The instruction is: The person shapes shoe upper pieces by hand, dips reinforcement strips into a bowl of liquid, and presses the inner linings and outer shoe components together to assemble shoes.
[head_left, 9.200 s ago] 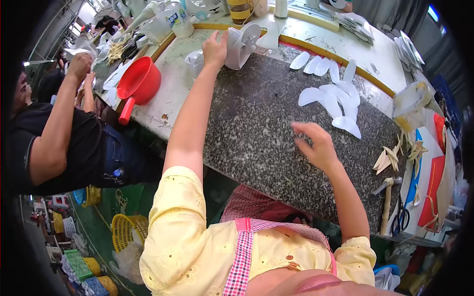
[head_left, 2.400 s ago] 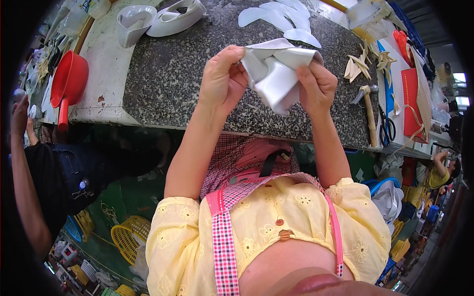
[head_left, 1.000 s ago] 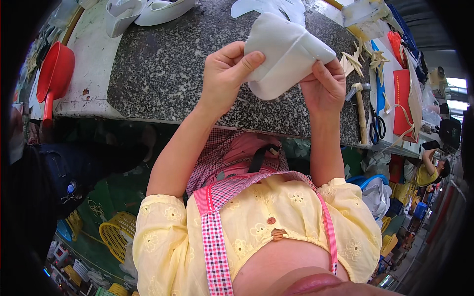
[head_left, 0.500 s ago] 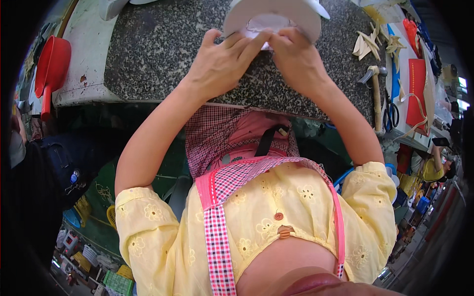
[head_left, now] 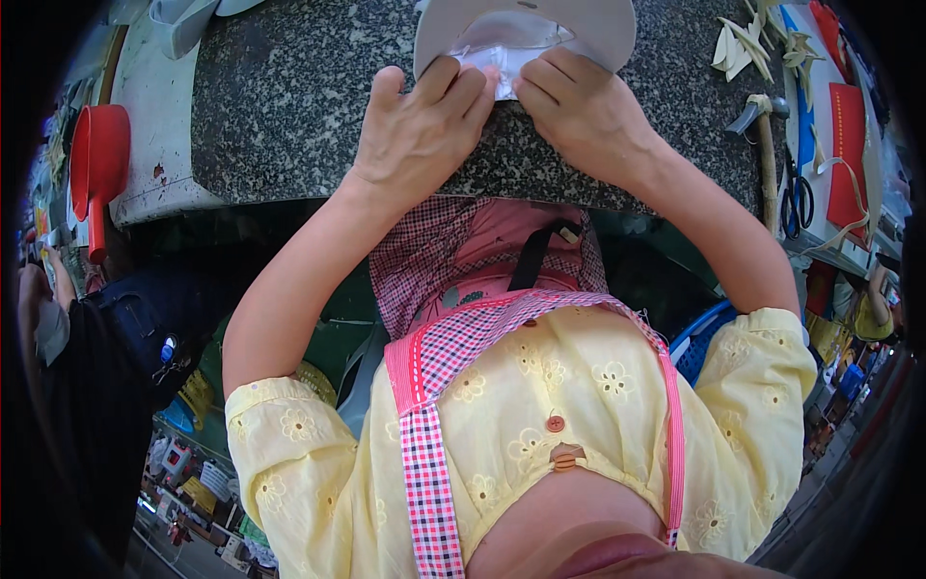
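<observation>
A pale beige, rounded piece with a curved rim (head_left: 617, 29) and a white lining (head_left: 497, 63) in its opening lies at the top middle, over the speckled stone slab (head_left: 289, 116). The top of the picture cuts it off, and its exact kind cannot be told. At the left of its near edge, my left hand (head_left: 424, 121) has its fingers bent onto the lining, the thumb sticking out to the left. My right hand (head_left: 588, 111) pinches the right side of the same edge, its fingertips partly hidden. A strip of white lining shows between the two hands.
A hammer (head_left: 768, 159) and dark-handled scissors (head_left: 798, 203) lie at the slab's right, near pale cut scraps (head_left: 741, 48) and a red strip (head_left: 847, 140). At left is a red long-handled scoop (head_left: 98, 154). White-grey pieces (head_left: 183, 21) sit at top left.
My hands have drawn a little apart, and more of the white lining shows between them. The view has shifted slightly.
</observation>
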